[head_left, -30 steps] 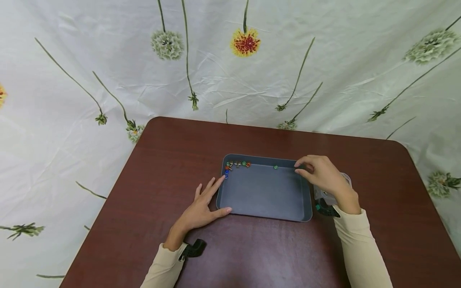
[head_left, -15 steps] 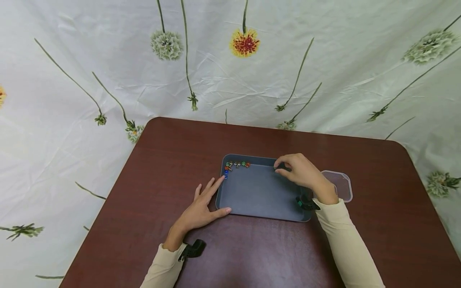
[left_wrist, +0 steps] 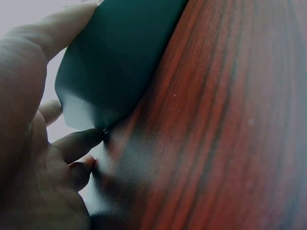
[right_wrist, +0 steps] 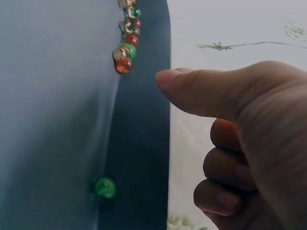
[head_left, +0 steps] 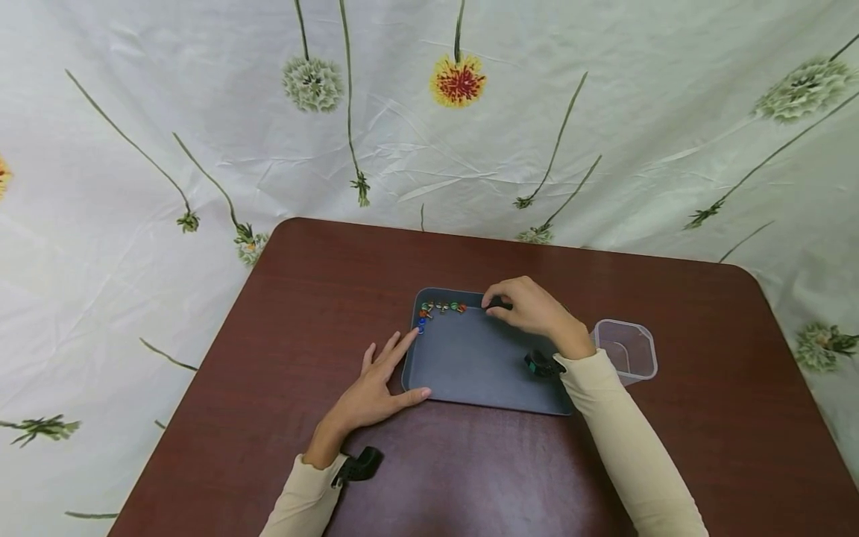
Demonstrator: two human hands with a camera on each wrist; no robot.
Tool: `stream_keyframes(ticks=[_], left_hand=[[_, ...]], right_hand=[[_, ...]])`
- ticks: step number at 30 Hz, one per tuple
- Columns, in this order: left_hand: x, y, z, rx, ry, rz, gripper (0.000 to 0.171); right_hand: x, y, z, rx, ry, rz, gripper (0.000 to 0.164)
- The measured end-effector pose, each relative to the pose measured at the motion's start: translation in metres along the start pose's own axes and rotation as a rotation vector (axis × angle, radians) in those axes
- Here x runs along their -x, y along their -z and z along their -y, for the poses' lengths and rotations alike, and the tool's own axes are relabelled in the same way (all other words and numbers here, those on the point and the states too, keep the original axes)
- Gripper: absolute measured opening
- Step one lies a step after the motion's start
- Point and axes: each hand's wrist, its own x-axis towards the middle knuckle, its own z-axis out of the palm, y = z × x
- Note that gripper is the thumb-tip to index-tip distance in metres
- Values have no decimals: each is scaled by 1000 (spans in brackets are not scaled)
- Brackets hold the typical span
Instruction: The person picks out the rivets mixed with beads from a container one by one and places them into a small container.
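Observation:
A shallow grey tray (head_left: 496, 373) lies on the table. Several small glass marbles (head_left: 443, 306), green, orange, clear and blue, line its far left corner. My left hand (head_left: 369, 395) rests with spread fingers at the tray's left side, index fingertip at the rim near a blue marble (head_left: 421, 322) and thumb at the front edge. My right hand (head_left: 530, 306) is over the far rim, right of the row, thumb and index brought together and the other fingers curled. Whether a marble is between the fingertips is hidden. One green marble (right_wrist: 105, 188) lies apart along the tray's far wall.
A clear plastic box (head_left: 627, 349) stands right of the tray, partly behind the right forearm. The dark red wooden table (head_left: 335, 276) has rounded corners. Behind it hangs a white cloth (head_left: 221, 112) with printed flowers.
My right hand has moved left from the tray's right end along its far side, passing over the lone green marble. That uncovers more of the plastic box. The left hand stays in place.

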Motion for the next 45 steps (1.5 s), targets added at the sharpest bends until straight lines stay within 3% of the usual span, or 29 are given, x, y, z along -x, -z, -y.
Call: stream_keyframes(ticks=[5, 13, 22, 45], left_hand=[[0, 0, -1, 1, -4, 6, 94], [1, 1, -2, 5, 10, 6, 94], [1, 1, -1, -1, 5, 5, 94], [1, 0, -1, 2, 6, 2, 94]], right_hand=[[-10, -6, 0, 29, -19, 32, 13], [-25, -12, 0, 62, 55, 47, 11], [-39, -22, 0, 120, 68, 72, 11], [-46, -34, -5, 108, 67, 66, 10]])
